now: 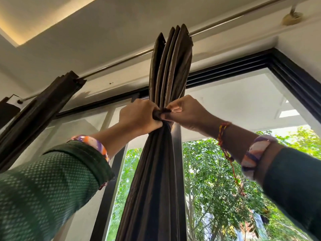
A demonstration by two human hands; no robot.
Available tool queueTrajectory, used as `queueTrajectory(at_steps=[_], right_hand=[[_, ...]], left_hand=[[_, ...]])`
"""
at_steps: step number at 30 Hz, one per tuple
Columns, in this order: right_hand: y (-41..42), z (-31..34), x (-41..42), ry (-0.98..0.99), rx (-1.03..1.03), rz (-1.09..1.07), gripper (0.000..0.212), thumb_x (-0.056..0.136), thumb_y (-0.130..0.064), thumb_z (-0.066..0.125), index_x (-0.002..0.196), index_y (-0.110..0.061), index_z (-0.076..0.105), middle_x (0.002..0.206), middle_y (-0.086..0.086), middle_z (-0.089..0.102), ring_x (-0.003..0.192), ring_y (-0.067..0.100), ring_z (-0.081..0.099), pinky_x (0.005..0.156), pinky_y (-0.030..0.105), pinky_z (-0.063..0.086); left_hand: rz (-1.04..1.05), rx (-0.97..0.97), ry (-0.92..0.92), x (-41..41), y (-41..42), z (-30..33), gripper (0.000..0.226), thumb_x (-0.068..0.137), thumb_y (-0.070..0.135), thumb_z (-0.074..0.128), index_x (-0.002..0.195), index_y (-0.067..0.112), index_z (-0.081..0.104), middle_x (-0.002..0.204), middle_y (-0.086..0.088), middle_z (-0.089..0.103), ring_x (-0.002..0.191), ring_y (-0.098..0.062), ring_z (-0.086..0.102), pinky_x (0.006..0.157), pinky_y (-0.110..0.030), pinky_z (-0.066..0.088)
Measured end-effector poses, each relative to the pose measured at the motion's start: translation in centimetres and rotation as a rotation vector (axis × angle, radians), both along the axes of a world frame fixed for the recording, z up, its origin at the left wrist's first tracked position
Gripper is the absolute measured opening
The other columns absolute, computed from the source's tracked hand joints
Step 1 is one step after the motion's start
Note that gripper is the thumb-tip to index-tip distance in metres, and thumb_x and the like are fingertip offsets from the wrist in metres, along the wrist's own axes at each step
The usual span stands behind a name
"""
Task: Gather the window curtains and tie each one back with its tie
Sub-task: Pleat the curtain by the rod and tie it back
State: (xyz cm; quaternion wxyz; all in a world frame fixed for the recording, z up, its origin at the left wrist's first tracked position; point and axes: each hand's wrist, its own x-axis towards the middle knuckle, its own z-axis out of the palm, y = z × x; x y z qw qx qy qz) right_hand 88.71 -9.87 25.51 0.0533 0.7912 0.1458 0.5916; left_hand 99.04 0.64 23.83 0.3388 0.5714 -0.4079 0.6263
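Observation:
A dark brown curtain (171, 66) hangs bunched from the metal rod (121, 62) in the middle of the view. It is cinched narrow at hand height by a dark tie (168, 124) wrapped round it. My left hand (139, 116) grips the tie and the gathered cloth from the left. From the right, my right hand (185, 113) pinches the tie's end between thumb and fingers. Below the hands the curtain (152, 188) falls in straight folds. A second brown curtain (40, 108) hangs gathered at the far left on the same rod.
Behind the curtain stands a large black-framed window (298, 80) with green trees outside. A mesh screen panel (83, 129) covers the left pane. A rod bracket (292, 17) sits at the upper right below the white ceiling.

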Motion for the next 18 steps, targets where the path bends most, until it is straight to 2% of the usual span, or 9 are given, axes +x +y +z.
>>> queueTrajectory(at_steps=[1, 4, 6, 8, 9, 11, 13, 16, 18], right_hand=[[-0.1, 0.0, 0.5, -0.040, 0.021, 0.009, 0.018, 0.083, -0.016, 0.065, 0.088, 0.000, 0.072, 0.088, 0.018, 0.072, 0.088, 0.029, 0.067, 0.083, 0.039, 0.051], [-0.4, 0.0, 1.9, -0.086, 0.101, -0.005, 0.022, 0.087, -0.015, 0.055, 0.082, 0.003, 0.068, 0.087, 0.022, 0.069, 0.088, 0.035, 0.063, 0.080, 0.044, 0.051], [-0.5, 0.1, 2.2, -0.116, 0.156, 0.010, 0.023, 0.087, -0.014, 0.053, 0.071, -0.003, 0.065, 0.085, 0.022, 0.068, 0.087, 0.035, 0.063, 0.080, 0.045, 0.051], [-0.7, 0.5, 2.4, -0.132, 0.216, 0.018, 0.026, 0.086, -0.016, 0.055, 0.060, -0.013, 0.059, 0.079, 0.023, 0.066, 0.081, 0.036, 0.062, 0.075, 0.044, 0.050], [-0.7, 0.7, 2.4, -0.128, 0.247, 0.011, 0.030, 0.085, -0.017, 0.056, 0.055, -0.016, 0.056, 0.073, 0.020, 0.063, 0.076, 0.036, 0.059, 0.072, 0.043, 0.048], [-0.7, 0.9, 2.6, -0.100, 0.301, -0.001, 0.036, 0.084, -0.019, 0.056, 0.049, -0.018, 0.049, 0.061, 0.009, 0.053, 0.070, 0.028, 0.051, 0.068, 0.039, 0.042], [-0.7, 1.0, 2.6, -0.078, 0.336, -0.013, 0.037, 0.083, -0.018, 0.057, 0.047, -0.018, 0.049, 0.058, 0.006, 0.049, 0.068, 0.024, 0.049, 0.068, 0.040, 0.046], [-0.7, 0.8, 2.8, -0.059, 0.375, -0.020, 0.032, 0.081, -0.010, 0.058, 0.050, -0.012, 0.053, 0.063, 0.013, 0.053, 0.064, 0.024, 0.052, 0.069, 0.039, 0.052], [-0.9, 0.5, 3.2, -0.097, 0.400, -0.045, 0.031, 0.081, -0.010, 0.059, 0.050, -0.010, 0.053, 0.058, 0.010, 0.050, 0.065, 0.025, 0.051, 0.068, 0.038, 0.050]], left_hand=[[0.100, -0.031, -0.059, -0.1, -0.2, -0.2, 0.021, 0.075, 0.039, 0.064, 0.089, 0.023, 0.068, 0.082, -0.002, 0.063, 0.086, -0.027, 0.062, 0.068, -0.032, 0.045], [0.426, -0.102, -0.194, -0.2, -1.2, -0.6, 0.037, 0.080, 0.050, 0.055, 0.098, 0.018, 0.063, 0.100, -0.005, 0.065, 0.109, -0.027, 0.049, 0.091, -0.039, 0.031], [0.534, -0.118, -0.228, -0.3, -1.7, -0.9, 0.039, 0.083, 0.049, 0.051, 0.102, 0.017, 0.060, 0.104, -0.006, 0.064, 0.114, -0.028, 0.043, 0.095, -0.041, 0.017], [0.534, -0.126, -0.258, -0.3, -2.1, -1.2, 0.036, 0.085, 0.043, 0.050, 0.105, 0.014, 0.055, 0.105, -0.008, 0.065, 0.110, -0.030, 0.050, 0.094, -0.041, 0.018], [0.492, -0.138, -0.291, -0.2, -2.3, -1.3, 0.033, 0.085, 0.037, 0.053, 0.106, 0.012, 0.052, 0.104, -0.010, 0.065, 0.104, -0.032, 0.056, 0.092, -0.042, 0.028], [0.387, -0.151, -0.386, 0.3, -2.6, -1.4, 0.031, 0.078, 0.022, 0.063, 0.103, 0.007, 0.053, 0.088, -0.015, 0.068, 0.080, -0.036, 0.064, 0.064, -0.040, 0.049], [0.394, -0.127, -0.492, 0.8, -2.7, -1.4, 0.025, 0.069, 0.014, 0.067, 0.089, 0.004, 0.057, 0.065, -0.014, 0.066, 0.057, -0.034, 0.063, 0.040, -0.033, 0.046], [0.442, -0.108, -0.597, 1.4, -2.5, -0.9, 0.012, 0.068, 0.013, 0.068, 0.073, 0.006, 0.059, 0.057, -0.010, 0.064, 0.052, -0.031, 0.062, 0.037, -0.028, 0.044], [0.425, -0.055, -0.580, 1.2, -2.5, -1.0, 0.012, 0.075, 0.017, 0.068, 0.079, 0.007, 0.062, 0.069, -0.010, 0.067, 0.068, -0.032, 0.065, 0.048, -0.032, 0.049]])
